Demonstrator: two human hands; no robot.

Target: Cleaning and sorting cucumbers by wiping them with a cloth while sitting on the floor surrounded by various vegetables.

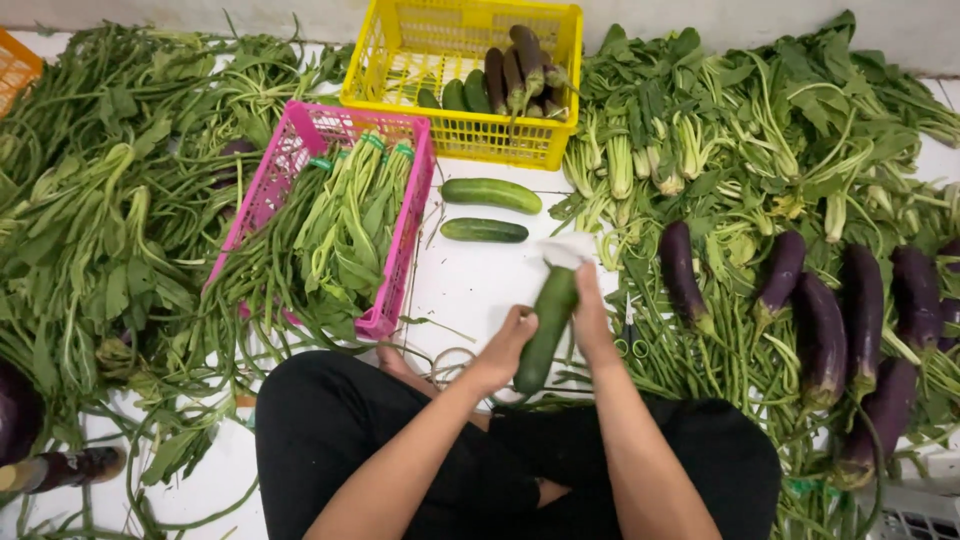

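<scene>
I hold a green cucumber (545,328) upright between both hands, above my lap. My left hand (505,345) grips its lower half from the left. My right hand (588,310) presses a white cloth (565,250) against the cucumber's upper end. Two more cucumbers (490,194) lie side by side on the white floor just beyond. A small pair of scissors (630,340) lies right of my right hand.
A pink basket (300,135) holds bundled greens and long beans. A yellow basket (455,135) behind it holds cucumbers and eggplants. Loose leafy greens (90,210) cover the left; greens and several purple eggplants (820,335) cover the right. An orange crate corner (15,65) shows far left.
</scene>
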